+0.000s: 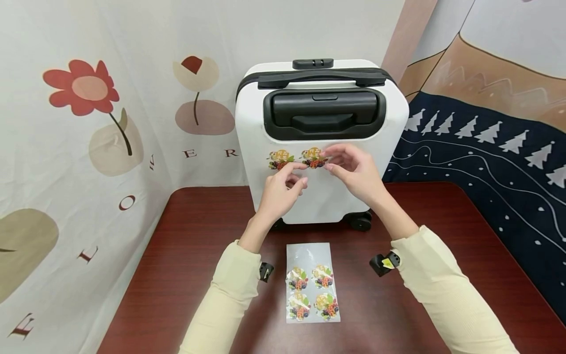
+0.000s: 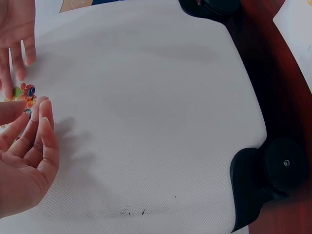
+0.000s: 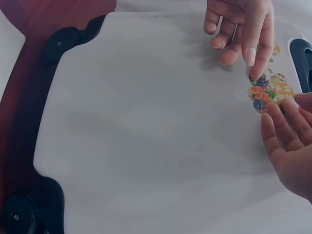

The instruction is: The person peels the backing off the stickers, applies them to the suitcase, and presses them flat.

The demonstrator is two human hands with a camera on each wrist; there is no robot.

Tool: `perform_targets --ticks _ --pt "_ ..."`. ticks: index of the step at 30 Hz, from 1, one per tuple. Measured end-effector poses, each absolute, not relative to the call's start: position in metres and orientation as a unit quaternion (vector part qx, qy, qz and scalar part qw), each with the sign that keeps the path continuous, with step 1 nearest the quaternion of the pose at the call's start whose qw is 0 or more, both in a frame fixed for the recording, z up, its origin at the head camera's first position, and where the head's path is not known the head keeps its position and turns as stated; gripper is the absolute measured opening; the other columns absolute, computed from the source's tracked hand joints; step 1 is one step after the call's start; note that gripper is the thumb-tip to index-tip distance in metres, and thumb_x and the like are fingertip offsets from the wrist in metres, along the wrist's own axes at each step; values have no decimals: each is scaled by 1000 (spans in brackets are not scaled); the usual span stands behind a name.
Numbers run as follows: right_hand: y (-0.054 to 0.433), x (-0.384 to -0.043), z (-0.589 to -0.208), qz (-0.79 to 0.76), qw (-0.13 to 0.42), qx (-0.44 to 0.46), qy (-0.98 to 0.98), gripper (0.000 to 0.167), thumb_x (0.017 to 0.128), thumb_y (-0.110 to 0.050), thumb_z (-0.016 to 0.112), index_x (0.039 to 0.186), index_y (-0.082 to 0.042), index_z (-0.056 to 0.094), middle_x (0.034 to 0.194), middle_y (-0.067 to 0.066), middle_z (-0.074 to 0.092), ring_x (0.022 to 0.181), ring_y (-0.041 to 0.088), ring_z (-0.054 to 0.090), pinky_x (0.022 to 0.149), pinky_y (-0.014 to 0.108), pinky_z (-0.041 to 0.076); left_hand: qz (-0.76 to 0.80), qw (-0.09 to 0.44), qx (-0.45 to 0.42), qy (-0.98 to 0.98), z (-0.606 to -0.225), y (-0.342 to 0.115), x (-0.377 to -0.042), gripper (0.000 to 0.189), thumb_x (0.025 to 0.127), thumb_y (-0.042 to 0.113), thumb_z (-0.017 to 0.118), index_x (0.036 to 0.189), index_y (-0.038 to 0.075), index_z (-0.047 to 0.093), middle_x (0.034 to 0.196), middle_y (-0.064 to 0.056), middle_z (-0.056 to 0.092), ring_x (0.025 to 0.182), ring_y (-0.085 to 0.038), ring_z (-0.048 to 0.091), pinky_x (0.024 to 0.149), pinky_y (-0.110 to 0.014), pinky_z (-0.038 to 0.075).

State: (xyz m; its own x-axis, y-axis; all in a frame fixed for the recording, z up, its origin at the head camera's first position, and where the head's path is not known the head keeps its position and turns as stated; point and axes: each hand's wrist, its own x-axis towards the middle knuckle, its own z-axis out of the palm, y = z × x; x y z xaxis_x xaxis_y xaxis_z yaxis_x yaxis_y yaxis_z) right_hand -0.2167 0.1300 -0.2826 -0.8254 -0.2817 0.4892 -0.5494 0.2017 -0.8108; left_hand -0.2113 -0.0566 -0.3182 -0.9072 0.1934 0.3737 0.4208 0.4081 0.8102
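Note:
A round sticker (image 1: 314, 158) with fruit and yellow lettering lies against the front of the white suitcase (image 1: 318, 194), below its handle recess. A matching sticker (image 1: 279, 160) sits just left of it. My left hand (image 1: 278, 194) reaches up with its index finger straight, the tip at the lower left edge of the right-hand sticker; its thumb stands apart below. From the other side my right hand (image 1: 355, 172) has its fingertips (image 3: 275, 109) at that sticker's right edge, thumb and index finger spread apart. Neither hand visibly pinches it.
On the brown table (image 1: 199, 236), a white sheet (image 1: 308, 253) with several more fruit stickers lies in front of the suitcase, between the forearms. Black wheels (image 1: 360, 221) support the suitcase. Printed cloths (image 1: 177, 83) hang behind and at both sides.

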Motion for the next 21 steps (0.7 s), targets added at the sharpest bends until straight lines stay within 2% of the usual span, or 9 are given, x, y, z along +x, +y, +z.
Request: perform_targets --ticks 4,10,14,17,21 --pt "133 -216 -286 556 114 251 -784 25 85 3 59 110 5 56 104 18 62 87 19 58 74 21 48 -513 108 -185 -831 -319 -57 -211 23 88 12 58 111 8 59 77 -6 67 66 -24 64 56 -27 48" --pt "135 -215 -289 545 106 239 -797 25 85 0 60 110 3 57 104 16 62 88 14 57 74 21 48 -508 106 -182 -835 -319 -57 -211 24 88 13 59 112 8 59 77 -5 67 66 -23 63 56 -27 48" --pt "135 -215 -285 554 100 254 -786 27 86 1 59 112 4 56 107 17 61 89 20 58 76 21 48 -508 101 -182 -836 -319 -57 -212 24 88 13 59 112 7 58 78 -7 67 66 -25 63 56 -27 48" --pt "133 -215 -280 566 101 275 -770 28 86 3 57 114 4 54 110 17 60 93 26 59 79 23 47 -506 101 -184 -836 -319 -57 -211 25 88 13 59 112 7 58 78 -8 67 66 -23 63 57 -27 48" --pt "131 -216 -275 572 111 289 -760 28 86 6 56 114 5 54 111 18 60 97 28 58 82 24 47 -502 104 -188 -838 -318 -57 -211 25 88 13 58 112 6 58 77 -8 67 64 -19 62 56 -27 48"
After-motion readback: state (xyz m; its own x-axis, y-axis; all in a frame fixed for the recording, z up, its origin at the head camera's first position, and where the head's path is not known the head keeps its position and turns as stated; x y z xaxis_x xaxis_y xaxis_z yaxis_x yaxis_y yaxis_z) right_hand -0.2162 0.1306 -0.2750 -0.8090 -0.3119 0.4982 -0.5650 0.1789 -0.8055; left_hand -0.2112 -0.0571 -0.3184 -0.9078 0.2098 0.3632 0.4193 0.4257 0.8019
